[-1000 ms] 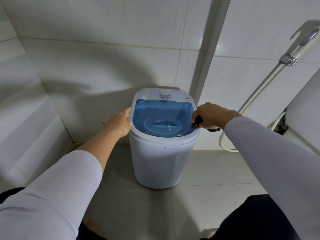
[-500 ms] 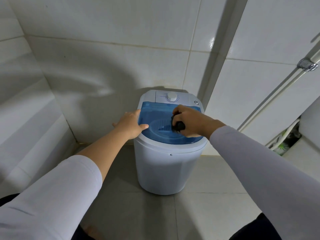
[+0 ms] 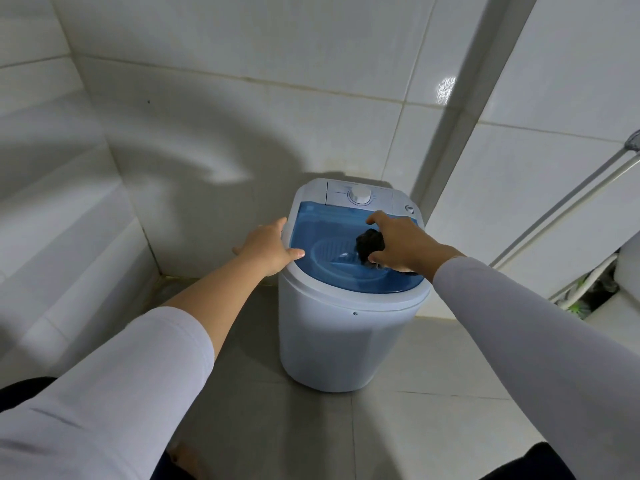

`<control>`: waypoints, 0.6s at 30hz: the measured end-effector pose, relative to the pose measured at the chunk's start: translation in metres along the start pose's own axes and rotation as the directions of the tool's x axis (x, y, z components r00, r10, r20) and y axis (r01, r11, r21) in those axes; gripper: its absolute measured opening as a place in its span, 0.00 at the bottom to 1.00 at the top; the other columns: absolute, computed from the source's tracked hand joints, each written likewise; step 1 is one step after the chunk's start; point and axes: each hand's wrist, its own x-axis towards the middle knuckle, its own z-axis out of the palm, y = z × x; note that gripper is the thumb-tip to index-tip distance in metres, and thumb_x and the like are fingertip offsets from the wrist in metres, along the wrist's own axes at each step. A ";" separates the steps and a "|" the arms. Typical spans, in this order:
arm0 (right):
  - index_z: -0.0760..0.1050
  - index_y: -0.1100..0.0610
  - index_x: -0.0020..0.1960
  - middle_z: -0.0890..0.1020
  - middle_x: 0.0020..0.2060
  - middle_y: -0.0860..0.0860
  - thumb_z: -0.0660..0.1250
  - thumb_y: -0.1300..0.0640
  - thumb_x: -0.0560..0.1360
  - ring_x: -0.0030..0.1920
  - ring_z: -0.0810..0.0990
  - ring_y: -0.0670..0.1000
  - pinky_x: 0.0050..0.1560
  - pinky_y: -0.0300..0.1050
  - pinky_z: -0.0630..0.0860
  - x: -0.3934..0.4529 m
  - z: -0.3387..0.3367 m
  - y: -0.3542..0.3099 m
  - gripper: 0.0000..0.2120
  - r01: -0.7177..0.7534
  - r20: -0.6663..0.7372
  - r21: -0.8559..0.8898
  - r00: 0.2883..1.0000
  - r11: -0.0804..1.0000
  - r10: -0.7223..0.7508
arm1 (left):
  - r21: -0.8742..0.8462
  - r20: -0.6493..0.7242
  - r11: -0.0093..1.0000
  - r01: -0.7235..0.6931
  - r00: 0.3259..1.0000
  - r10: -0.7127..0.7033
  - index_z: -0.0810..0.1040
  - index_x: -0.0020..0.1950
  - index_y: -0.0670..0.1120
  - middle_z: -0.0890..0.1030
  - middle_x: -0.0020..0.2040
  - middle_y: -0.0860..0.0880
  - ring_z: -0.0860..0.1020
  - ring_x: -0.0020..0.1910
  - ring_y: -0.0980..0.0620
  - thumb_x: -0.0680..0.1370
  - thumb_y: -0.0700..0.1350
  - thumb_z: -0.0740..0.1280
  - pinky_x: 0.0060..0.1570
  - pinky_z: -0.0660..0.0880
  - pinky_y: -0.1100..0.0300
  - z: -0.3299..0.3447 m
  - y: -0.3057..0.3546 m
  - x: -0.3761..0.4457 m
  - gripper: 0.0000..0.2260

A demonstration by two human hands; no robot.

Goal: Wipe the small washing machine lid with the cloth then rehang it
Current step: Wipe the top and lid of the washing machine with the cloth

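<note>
Wiping the blue lid [image 3: 322,230] of the washer [image 3: 346,341], right hand [image 3: 398,242] clutching the dark cloth [image 3: 370,241] bunched against the lid's right half. Bracing the washer's left rim with left hand [image 3: 266,247], fingers spread flat, holding nothing. Probably needing strokes across the unwiped left side before rehanging the cloth.

Illumination is dim and cool, sourced from behind the wearer. 1 broad soft shadow [image 3: 194,157] falls on the tiled wall [image 3: 242,57], above and left of the fingers [image 3: 277,225]. 1 glare spot [image 3: 446,89] lies upper right. Wide-angle distortion bends edge lines; focus is sharp centrally.
</note>
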 end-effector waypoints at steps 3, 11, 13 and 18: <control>0.70 0.56 0.61 0.77 0.58 0.58 0.70 0.60 0.70 0.55 0.76 0.59 0.54 0.48 0.74 0.005 -0.009 -0.010 0.20 0.149 -0.096 -0.123 0.982 0.981 -0.161 | 0.009 -0.001 1.000 -0.004 1.000 0.004 0.55 0.78 0.52 0.65 0.75 0.48 0.65 0.72 0.43 0.74 0.55 0.70 0.68 0.65 0.41 0.001 0.001 0.001 0.37; 0.76 0.59 0.52 0.79 0.50 0.54 0.68 0.64 0.70 0.51 0.76 0.55 0.47 0.40 0.67 0.017 0.006 -0.030 0.11 0.362 -0.088 -0.114 0.924 0.925 -0.372 | 0.039 -0.003 0.999 -0.003 1.000 0.003 0.53 0.78 0.52 0.65 0.75 0.47 0.64 0.73 0.43 0.74 0.56 0.69 0.68 0.63 0.39 0.001 0.002 0.000 0.37; 0.78 0.58 0.51 0.78 0.50 0.54 0.70 0.62 0.70 0.51 0.77 0.55 0.47 0.39 0.67 0.016 0.010 -0.024 0.10 0.327 -0.066 -0.072 0.941 0.942 -0.331 | 0.045 0.002 0.999 -0.010 1.000 0.010 0.53 0.78 0.51 0.65 0.75 0.47 0.63 0.74 0.43 0.74 0.56 0.69 0.69 0.62 0.38 0.001 0.003 0.000 0.37; 0.79 0.53 0.58 0.75 0.55 0.51 0.71 0.54 0.71 0.56 0.74 0.52 0.55 0.37 0.65 0.010 0.003 -0.010 0.16 0.291 0.085 -0.061 0.955 0.955 -0.285 | 0.071 -0.012 0.997 -0.001 1.000 0.001 0.53 0.78 0.52 0.64 0.75 0.49 0.62 0.74 0.45 0.76 0.56 0.67 0.69 0.61 0.37 -0.001 0.007 -0.007 0.35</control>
